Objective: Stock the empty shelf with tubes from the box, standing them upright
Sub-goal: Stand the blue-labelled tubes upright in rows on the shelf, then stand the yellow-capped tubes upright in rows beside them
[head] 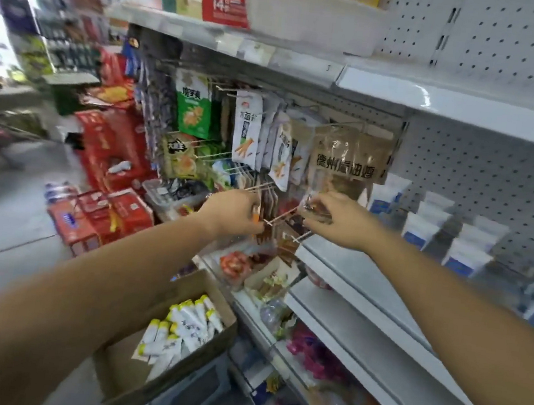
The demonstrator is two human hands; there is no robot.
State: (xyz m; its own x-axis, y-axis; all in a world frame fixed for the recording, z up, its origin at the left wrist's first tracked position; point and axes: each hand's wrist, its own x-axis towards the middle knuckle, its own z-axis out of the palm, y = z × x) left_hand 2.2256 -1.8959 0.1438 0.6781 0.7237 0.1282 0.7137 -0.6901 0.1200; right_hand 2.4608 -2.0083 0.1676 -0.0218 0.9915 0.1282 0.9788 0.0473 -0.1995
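While loose in the box (126, 376), tubes (185, 326) flat, yellow caps (154, 323) farthest away.

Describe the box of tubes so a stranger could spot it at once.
At the foot of the white metal shelving sits an open brown cardboard box. Unlike the red cartons farther along the aisle, it is plain and holds white tubes with yellow caps.
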